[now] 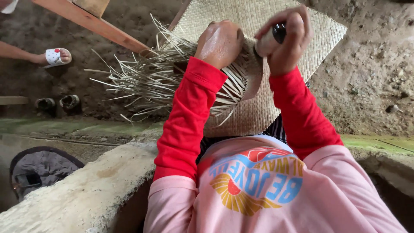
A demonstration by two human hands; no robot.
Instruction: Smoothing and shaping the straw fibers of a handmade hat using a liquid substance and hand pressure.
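Observation:
A woven straw mat (319, 30) lies over my lap and out onto the dirt floor, with a fringe of loose pale strips (146, 77) fanning off its left edge. My left hand (219, 42) is closed and presses down on the strips where the weave ends. My right hand (286, 36) is raised beside it, gripping a tool with a pale handle and a black end (271, 39). A strip of mat curls up under that tool. Both arms wear red sleeves under a pink shirt.
A reddish wooden beam (92, 23) slants across the upper left. Another person's foot in a white sandal (56, 56) rests on the dirt there. A concrete ledge (82, 190) runs along the lower left, a dark bag (39, 168) beside it. Two small dark objects (58, 103) sit on the ground.

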